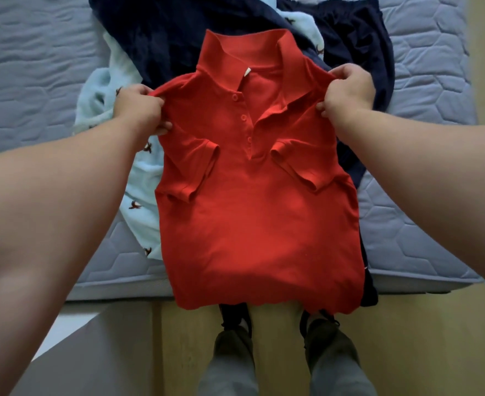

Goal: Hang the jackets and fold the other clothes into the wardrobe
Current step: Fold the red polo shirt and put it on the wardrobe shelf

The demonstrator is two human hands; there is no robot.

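A red polo shirt hangs front side towards me, both short sleeves folded in over the chest. My left hand grips its left shoulder and my right hand grips its right shoulder. The shirt's hem dangles past the front edge of the bed. Behind it on the bed lie a dark navy garment and a light blue garment with small bird prints, both partly hidden by the shirt.
The grey quilted mattress spans the upper view, its front edge near mid-frame. Below it is a wooden floor where my feet stand. A grey surface lies at the lower left.
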